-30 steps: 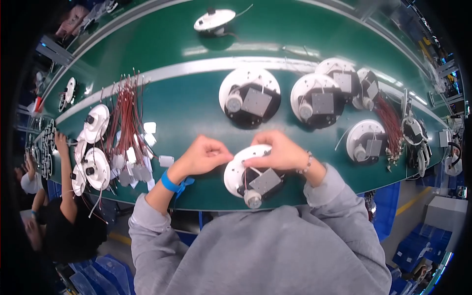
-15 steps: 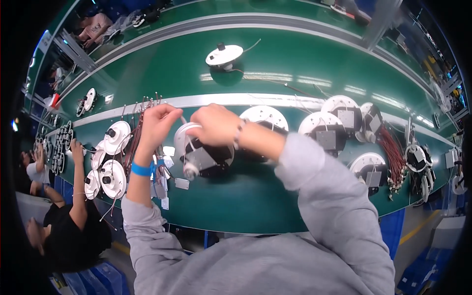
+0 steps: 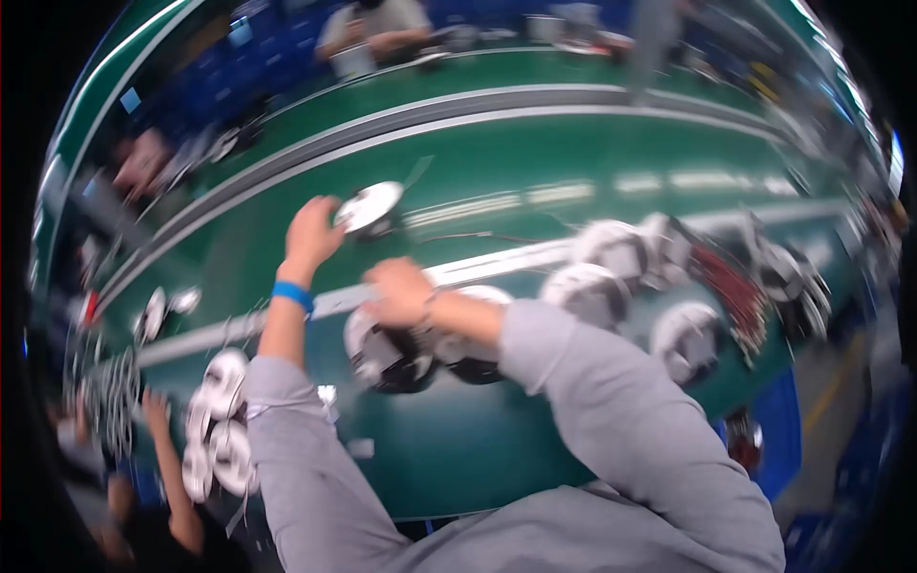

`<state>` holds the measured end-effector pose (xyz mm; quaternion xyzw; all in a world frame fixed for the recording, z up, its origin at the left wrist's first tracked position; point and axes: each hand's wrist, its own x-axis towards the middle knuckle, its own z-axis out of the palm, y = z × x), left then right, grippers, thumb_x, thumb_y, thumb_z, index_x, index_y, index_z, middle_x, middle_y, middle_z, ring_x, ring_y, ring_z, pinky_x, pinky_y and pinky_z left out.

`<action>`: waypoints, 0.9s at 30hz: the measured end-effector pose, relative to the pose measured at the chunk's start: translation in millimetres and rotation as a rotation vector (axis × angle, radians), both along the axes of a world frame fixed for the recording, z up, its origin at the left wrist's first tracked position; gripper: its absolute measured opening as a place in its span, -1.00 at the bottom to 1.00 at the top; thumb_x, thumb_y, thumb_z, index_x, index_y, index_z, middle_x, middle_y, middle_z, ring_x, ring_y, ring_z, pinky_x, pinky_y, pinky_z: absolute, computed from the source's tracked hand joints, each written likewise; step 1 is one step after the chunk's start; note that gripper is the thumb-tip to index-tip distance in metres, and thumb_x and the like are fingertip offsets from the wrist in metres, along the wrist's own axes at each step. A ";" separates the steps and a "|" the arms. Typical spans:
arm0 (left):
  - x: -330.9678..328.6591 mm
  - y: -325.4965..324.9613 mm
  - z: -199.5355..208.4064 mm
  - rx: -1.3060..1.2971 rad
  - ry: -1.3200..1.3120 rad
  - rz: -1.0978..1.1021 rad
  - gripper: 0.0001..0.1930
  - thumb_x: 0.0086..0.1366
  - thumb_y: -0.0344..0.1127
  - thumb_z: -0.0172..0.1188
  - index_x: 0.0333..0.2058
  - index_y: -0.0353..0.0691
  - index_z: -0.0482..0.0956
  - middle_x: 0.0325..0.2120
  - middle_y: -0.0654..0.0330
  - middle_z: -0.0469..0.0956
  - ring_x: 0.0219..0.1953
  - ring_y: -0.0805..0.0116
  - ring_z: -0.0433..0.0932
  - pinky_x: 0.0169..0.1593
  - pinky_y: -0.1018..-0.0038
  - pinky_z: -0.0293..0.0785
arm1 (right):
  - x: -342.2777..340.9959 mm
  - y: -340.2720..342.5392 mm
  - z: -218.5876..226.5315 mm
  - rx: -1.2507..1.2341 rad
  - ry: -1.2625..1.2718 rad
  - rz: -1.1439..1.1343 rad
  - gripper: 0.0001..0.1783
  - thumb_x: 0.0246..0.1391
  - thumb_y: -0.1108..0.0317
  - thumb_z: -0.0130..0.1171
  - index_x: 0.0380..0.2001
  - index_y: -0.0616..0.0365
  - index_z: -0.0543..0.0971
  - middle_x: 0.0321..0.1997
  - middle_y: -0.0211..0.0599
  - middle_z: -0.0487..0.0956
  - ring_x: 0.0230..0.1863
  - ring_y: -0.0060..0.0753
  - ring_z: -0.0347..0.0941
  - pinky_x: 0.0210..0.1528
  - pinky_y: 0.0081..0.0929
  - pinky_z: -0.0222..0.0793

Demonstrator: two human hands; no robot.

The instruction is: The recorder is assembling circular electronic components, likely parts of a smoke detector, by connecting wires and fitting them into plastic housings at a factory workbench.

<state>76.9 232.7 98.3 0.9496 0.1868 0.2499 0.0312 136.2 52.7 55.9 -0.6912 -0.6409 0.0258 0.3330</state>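
Observation:
On the green surface beyond the metal strip sits a white round lamp-like disc with a dark part beneath it. My left hand, blue band at the wrist, is at its left rim with thumb and fingers apart; blur hides whether they touch. My right hand, fingers curled and smeared, is at the top edge of a white-and-black round unit with a pale plate. I cannot make out its grip. Right beside that unit lies another white-and-black round unit, partly behind my right forearm.
More round units and a bundle of red wires lie at the right. White discs are grouped at the left, near a co-worker's arm. A metal strip crosses the table. Another person sits across.
My left hand has left the near unit and reached forward to the far disc. My right hand has lowered with the near unit, which now rests lower. The whole view has shifted.

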 end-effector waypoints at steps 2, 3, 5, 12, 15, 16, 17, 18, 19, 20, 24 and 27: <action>4.3 25.9 -43.3 0.054 0.093 0.072 -0.63 -0.12 -0.25 0.22 -0.26 -0.21 0.45 -0.25 -0.01 0.43 -0.15 0.04 0.38 -0.12 0.27 0.35 | -30.3 -25.1 34.2 0.012 -0.032 0.049 -0.69 -0.36 0.20 0.17 -0.54 0.21 0.47 -0.43 -0.06 0.44 -0.33 -0.01 0.33 -0.26 -0.26 0.24; 7.4 31.7 -61.4 0.140 0.087 0.058 -0.62 -0.11 -0.23 0.23 -0.28 -0.22 0.44 -0.28 -0.02 0.44 -0.17 0.02 0.38 -0.14 0.27 0.35 | -40.9 -47.9 28.2 0.459 0.248 0.150 -0.77 -0.34 0.28 0.14 -0.56 0.16 0.42 -0.46 -0.10 0.40 -0.38 -0.04 0.30 -0.29 -0.27 0.21; 14.1 37.0 -80.8 0.265 0.072 0.108 -0.68 -0.10 -0.18 0.24 -0.41 -0.24 0.42 -0.39 0.01 0.43 -0.25 0.02 0.37 -0.23 0.22 0.36 | -48.2 -113.4 44.5 0.494 0.211 0.317 -0.77 -0.23 0.31 0.10 -0.44 0.15 0.38 -0.45 -0.19 0.38 -0.38 -0.11 0.29 -0.33 -0.27 0.20; 18.5 49.3 -70.0 0.344 -0.139 0.100 -0.64 -0.09 -0.38 0.23 -0.31 -0.28 0.31 -0.33 0.06 0.36 -0.25 0.03 0.36 -0.27 0.26 0.35 | -29.4 -281.7 28.5 -0.428 0.600 0.381 -0.68 -0.08 0.21 0.09 -0.35 0.26 0.43 -0.51 -0.32 0.48 -0.58 -0.42 0.37 -0.55 -0.51 0.24; -4.8 13.9 5.0 0.197 -0.304 0.088 -0.71 -0.02 -0.41 0.20 -0.30 -0.31 0.35 -0.39 0.04 0.39 -0.33 0.14 0.40 -0.25 0.37 0.31 | -28.5 -290.6 20.0 -0.475 0.688 0.359 -0.68 -0.08 0.22 0.10 -0.32 0.26 0.44 -0.47 -0.31 0.49 -0.54 -0.41 0.39 -0.51 -0.51 0.27; -22.5 -10.3 37.3 0.132 -0.373 0.061 -0.73 0.00 -0.42 0.18 -0.32 -0.32 0.34 -0.44 0.08 0.38 -0.38 0.21 0.38 -0.28 0.42 0.30 | -26.8 -285.7 20.4 -0.366 0.672 0.339 -0.68 -0.08 0.23 0.11 -0.32 0.27 0.43 -0.46 -0.31 0.49 -0.54 -0.42 0.38 -0.50 -0.51 0.28; -43.3 -37.8 66.4 0.072 -0.446 0.042 -0.76 0.02 -0.43 0.17 -0.34 -0.33 0.34 -0.48 0.11 0.38 -0.43 0.27 0.37 -0.31 0.47 0.28 | -25.5 -278.8 22.4 -0.259 0.653 0.328 -0.68 -0.09 0.24 0.12 -0.32 0.27 0.43 -0.45 -0.30 0.49 -0.54 -0.42 0.38 -0.49 -0.52 0.30; -61.5 -70.7 89.8 0.042 -0.516 -0.038 -0.81 0.04 -0.44 0.14 -0.38 -0.33 0.34 -0.53 0.21 0.36 -0.46 0.43 0.33 -0.33 0.56 0.26 | -21.1 -269.5 30.6 -0.285 0.640 0.300 -0.60 -0.11 0.26 0.15 -0.21 0.24 0.40 -0.26 -0.25 0.47 -0.34 -0.39 0.40 -0.39 -0.50 0.32; -75.3 -95.2 101.8 -0.115 -0.489 -0.140 -0.83 0.05 -0.46 0.11 -0.38 -0.32 0.33 -0.52 0.25 0.35 -0.46 0.47 0.32 -0.34 0.59 0.26 | -19.2 -263.6 33.4 -0.294 0.603 0.340 -0.60 -0.11 0.26 0.15 -0.21 0.24 0.40 -0.26 -0.25 0.47 -0.34 -0.39 0.40 -0.39 -0.50 0.32; -82.3 -117.2 111.6 -0.255 -0.474 -0.242 -0.85 0.07 -0.47 0.09 -0.38 -0.31 0.32 -0.50 0.28 0.35 -0.46 0.51 0.30 -0.34 0.61 0.25 | -15.7 -255.1 32.4 -0.099 0.590 0.184 -0.51 -0.14 0.25 0.18 -0.11 0.21 0.35 -0.14 -0.24 0.41 -0.21 -0.37 0.36 -0.31 -0.49 0.32; -103.2 -202.9 80.8 -0.950 -0.242 -0.296 -0.74 -0.08 -0.60 0.12 -0.36 -0.30 0.34 -0.44 0.24 0.37 -0.43 0.53 0.40 -0.45 0.63 0.40 | 8.5 -221.6 26.1 0.173 0.799 0.115 -0.12 -0.13 0.12 0.18 0.17 0.15 -0.03 0.21 -0.22 0.08 0.17 -0.33 0.06 0.10 -0.37 0.09; -127.4 -251.4 27.3 -1.352 0.000 -0.383 -0.67 0.01 -0.47 0.20 -0.24 -0.34 0.33 -0.35 0.15 0.42 -0.31 0.39 0.47 -0.44 0.55 0.53 | -1.9 -207.1 41.8 0.256 0.914 0.291 -0.43 0.03 0.23 0.00 0.09 0.22 0.17 0.12 -0.21 0.24 0.12 -0.33 0.16 0.12 -0.45 0.05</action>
